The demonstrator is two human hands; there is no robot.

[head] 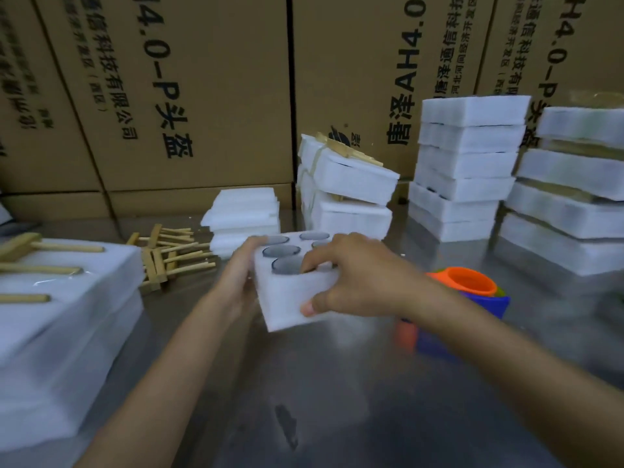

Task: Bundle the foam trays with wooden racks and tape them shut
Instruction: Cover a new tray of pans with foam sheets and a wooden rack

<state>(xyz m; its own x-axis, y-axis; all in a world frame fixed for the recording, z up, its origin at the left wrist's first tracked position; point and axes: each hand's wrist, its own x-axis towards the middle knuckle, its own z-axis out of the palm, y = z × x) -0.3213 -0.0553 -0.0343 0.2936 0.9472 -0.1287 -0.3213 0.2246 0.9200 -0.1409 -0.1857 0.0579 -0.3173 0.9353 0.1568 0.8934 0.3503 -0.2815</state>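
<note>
Head view: both hands hold a white foam tray point(290, 292) above the tabletop point(337, 400). The left hand point(236, 282) grips its left edge. The right hand point(354, 275) pinches its near corner, fingers point(312, 261) curled into a round hole.

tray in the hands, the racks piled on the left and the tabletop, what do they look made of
Tray: looks like soft white foam, matte and slightly fuzzy, with round holes cut through it.
Racks: pale unfinished wood by the look, tan with square bars and round pegs, no gloss.
Tabletop: probably metal, maybe stainless steel; grey, smooth and dully reflective.
</note>
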